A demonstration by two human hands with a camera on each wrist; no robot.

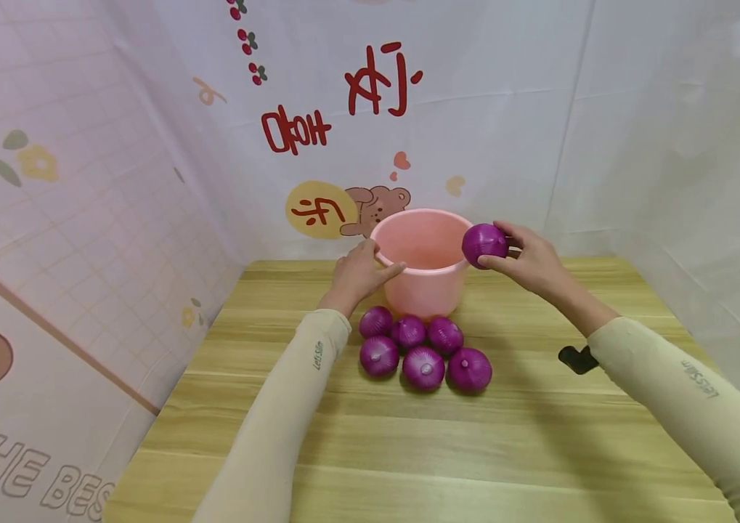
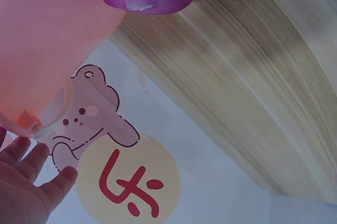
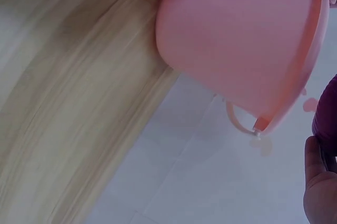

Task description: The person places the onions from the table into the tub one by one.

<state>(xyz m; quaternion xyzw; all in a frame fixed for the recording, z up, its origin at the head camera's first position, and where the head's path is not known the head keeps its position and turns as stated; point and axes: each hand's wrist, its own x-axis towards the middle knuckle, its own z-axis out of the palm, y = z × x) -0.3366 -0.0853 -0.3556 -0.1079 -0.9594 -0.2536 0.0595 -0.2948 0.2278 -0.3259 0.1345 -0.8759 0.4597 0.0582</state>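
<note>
A pink bucket [image 1: 425, 290] stands upright at the back of the wooden table. My left hand [image 1: 359, 272] rests against the left of its rim, thumb and fingers spread; in the left wrist view the fingers [image 2: 60, 186] look fairly straight. At the right of the rim, my right hand [image 1: 529, 258] holds a purple onion [image 1: 484, 245] between thumb and fingers. In the right wrist view, part of that onion [image 3: 326, 116] shows at the right edge. Several more purple onions [image 1: 423, 368] lie in two rows in front of the bucket.
A white cloth printed with red characters and a bear [image 1: 379, 207] hangs behind the table [image 1: 370, 450]. Similar cloth hangs on both sides. A small black patch [image 1: 577, 359] lies beside the right sleeve. The bucket's handle [image 3: 237, 121] hangs at its back side.
</note>
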